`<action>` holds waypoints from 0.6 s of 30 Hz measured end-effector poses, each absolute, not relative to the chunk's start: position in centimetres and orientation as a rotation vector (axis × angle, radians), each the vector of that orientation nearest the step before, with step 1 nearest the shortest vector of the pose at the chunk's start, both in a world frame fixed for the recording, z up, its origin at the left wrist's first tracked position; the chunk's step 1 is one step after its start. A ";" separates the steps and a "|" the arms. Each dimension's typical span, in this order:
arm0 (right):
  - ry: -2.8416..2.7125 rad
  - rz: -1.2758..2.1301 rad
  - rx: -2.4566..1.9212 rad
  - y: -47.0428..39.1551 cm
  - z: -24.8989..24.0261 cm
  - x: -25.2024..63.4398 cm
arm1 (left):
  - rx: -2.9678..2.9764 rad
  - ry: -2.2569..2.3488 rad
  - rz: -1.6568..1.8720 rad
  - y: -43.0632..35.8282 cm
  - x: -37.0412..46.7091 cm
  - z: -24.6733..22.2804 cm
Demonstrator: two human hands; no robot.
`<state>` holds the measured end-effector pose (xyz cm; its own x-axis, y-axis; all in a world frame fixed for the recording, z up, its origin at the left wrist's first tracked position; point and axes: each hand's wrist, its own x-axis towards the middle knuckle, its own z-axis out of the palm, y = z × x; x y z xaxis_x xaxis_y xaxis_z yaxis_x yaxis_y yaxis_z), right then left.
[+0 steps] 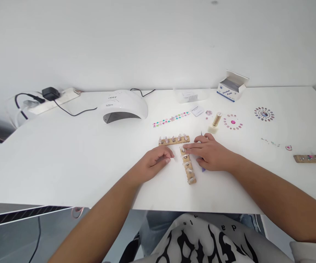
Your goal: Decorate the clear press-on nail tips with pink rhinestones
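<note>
My left hand rests on the table with its fingers curled toward the thumb. A small clear piece seems to show at its fingertips, too faint to name. My right hand is spread, with two outstretched fingers touching the far end of a wooden nail-tip stand. Clear nail tips stand in a row along it, pointing toward me. A purple pen-like tool lies under my right hand, its thin point showing beyond the fingers. Just past my left hand, a second wooden stand carries several clear nail tips crosswise.
A white nail lamp stands back left, near a power strip. Behind my right hand are a small bottle, an alcohol pads box and gem clusters. A decorated nail stand lies far right.
</note>
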<state>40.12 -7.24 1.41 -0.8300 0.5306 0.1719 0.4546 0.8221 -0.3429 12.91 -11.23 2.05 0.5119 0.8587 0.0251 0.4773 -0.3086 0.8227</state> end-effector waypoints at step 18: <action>-2.761 0.444 -0.611 -6.9 2.0 41.0 | 2.017 1.291 0.725 -9.7 17.4 4.5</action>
<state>40.96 -6.94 1.96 -0.8720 0.4463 0.2009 0.3609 0.8636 -0.3520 17.39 -9.71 4.49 0.3688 0.9226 0.1132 0.5767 -0.3226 0.7506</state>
